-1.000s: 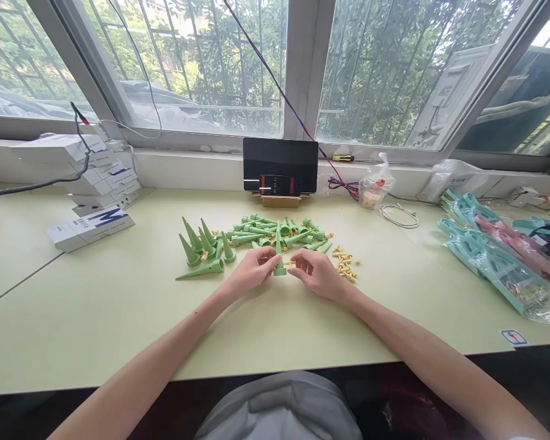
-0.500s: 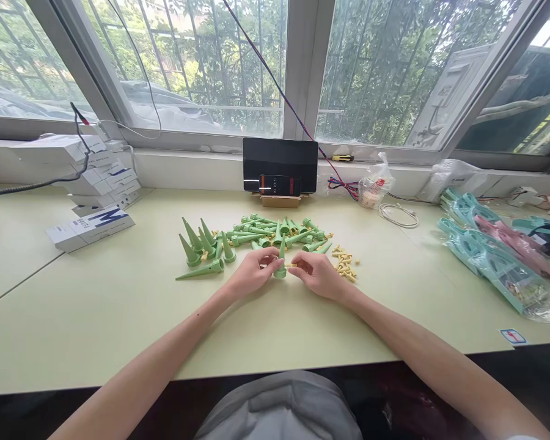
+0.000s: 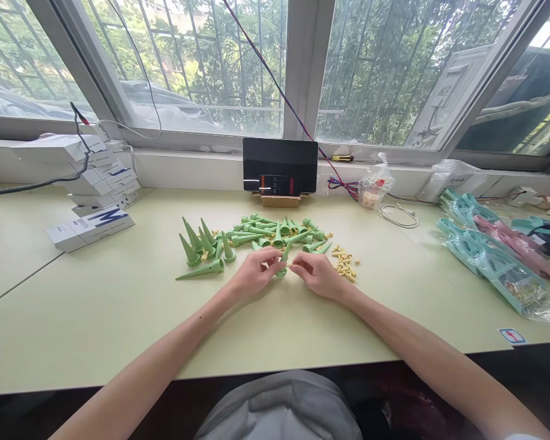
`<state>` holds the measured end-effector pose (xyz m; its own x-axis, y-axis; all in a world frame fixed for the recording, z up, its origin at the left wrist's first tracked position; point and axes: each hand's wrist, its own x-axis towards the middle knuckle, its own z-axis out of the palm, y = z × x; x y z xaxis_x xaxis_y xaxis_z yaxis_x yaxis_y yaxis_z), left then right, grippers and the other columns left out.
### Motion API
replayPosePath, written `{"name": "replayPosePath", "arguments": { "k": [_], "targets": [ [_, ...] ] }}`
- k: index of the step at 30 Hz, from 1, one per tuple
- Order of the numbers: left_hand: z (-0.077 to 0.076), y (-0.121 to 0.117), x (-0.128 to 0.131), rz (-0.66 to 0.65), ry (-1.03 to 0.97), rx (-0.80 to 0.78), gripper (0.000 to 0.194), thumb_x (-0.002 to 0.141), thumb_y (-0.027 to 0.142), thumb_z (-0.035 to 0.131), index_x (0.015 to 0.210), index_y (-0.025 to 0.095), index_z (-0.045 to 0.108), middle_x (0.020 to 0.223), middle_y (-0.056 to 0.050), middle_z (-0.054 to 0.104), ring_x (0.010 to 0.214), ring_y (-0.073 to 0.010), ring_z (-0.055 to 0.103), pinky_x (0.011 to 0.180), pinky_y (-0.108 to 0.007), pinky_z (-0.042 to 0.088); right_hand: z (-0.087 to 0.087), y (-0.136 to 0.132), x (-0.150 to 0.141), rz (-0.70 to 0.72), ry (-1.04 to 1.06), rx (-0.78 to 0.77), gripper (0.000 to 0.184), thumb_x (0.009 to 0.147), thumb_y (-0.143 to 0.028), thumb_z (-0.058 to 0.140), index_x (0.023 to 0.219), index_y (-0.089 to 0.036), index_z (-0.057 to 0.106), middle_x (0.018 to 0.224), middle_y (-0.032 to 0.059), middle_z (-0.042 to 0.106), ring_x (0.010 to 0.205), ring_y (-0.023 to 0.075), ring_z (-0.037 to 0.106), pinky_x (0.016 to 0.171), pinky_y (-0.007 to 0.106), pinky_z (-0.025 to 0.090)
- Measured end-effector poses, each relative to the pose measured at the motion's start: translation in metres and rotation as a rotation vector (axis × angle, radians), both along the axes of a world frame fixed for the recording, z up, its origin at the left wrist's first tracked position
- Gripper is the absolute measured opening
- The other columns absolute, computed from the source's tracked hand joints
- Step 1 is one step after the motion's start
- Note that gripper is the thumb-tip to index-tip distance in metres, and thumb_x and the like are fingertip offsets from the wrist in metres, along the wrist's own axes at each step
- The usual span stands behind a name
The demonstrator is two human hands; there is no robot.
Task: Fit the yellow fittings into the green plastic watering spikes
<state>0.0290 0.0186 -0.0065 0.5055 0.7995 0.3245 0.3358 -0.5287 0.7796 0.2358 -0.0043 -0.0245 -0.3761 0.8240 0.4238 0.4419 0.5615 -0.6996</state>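
Toward nine o'clock from the hands, upright green tapered plastic cones [image 3: 192, 237] are grouped. By the nearly closed left hand [image 3: 252, 272], a tilted green plastic cone [image 3: 286, 252] is pinched; at its side, a small yellow plastic peg [image 3: 288, 265] is gripped by the right hand's [image 3: 321, 276] closed fingertips. At three o'clock, loose yellow pegs [image 3: 345, 269] are heaped.

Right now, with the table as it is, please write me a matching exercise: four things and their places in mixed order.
1. One green spike
2. Pile of yellow plugs
3. Smartphone
4. Utility knife

A. on the window ledge
B. beside the right hand
C. in front of the black screen
D. in the left hand

Pairs: 1-D, 2-B, 3-C, 4-A
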Motion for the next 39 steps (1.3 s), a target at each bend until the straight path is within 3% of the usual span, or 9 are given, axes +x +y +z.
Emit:
{"name": "replayPosePath", "arguments": {
  "k": [10, 20, 30, 39],
  "targets": [
    [0.0026, -0.0021, 0.0003, -0.019, 0.042, 0.038, 0.019, 0.091, 0.031, 0.055, 0.089, 0.018, 0.069, 0.082, -0.002, 0.053, 0.071, -0.0114, 0.051, 0.057, -0.019, 0.047, 0.0003, 0.0010, 0.0003, 0.005, -0.005, 0.024, 0.024, 0.096, -0.026, 0.049, 0.074, -0.018, 0.051, 0.063, -0.0029, 0.049, 0.057, 0.0111, 0.040, 0.057, 0.024, 0.033],
    [0.0005, -0.0016, -0.0010, -0.059, 0.051, 0.031, 0.023, 0.092, 0.032, 0.055, 0.104, 0.023, 0.072, 0.089, -0.003, 0.055, 0.076, -0.0126, 0.054, 0.064, -0.022, 0.050, 0.0004, 0.0011, 0.0006, -0.005, -0.039, 0.025, 0.032, 0.098, -0.029, 0.044, 0.067, -0.020, 0.039, 0.061, -0.0041, 0.039, 0.057, 0.0111, 0.034, 0.056, 0.025, 0.029],
    [-0.0005, -0.0011, -0.0009, -0.092, 0.075, 0.084, 0.022, 0.093, 0.032, 0.054, 0.103, 0.022, 0.071, 0.093, -0.004, 0.056, 0.078, -0.0132, 0.054, 0.067, -0.024, 0.050, 0.0014, 0.0002, 0.0006, -0.016, -0.055, 0.018, 0.036, 0.098, -0.031, 0.041, 0.065, -0.020, 0.032, 0.059, -0.0042, 0.034, 0.055, 0.0108, 0.030, 0.055, 0.025, 0.026],
    [0.0010, -0.0037, 0.0013, -0.057, 0.096, 0.162, 0.018, 0.095, 0.028, 0.052, 0.095, 0.020, 0.068, 0.093, -0.004, 0.057, 0.075, -0.0125, 0.053, 0.063, -0.023, 0.045, 0.0059, 0.0005, -0.0015, -0.078, 0.001, -0.075, 0.040, 0.096, -0.037, 0.044, 0.061, -0.020, 0.036, 0.055, -0.0036, 0.036, 0.053, 0.0108, 0.031, 0.052, 0.026, 0.026]
  ]
}}
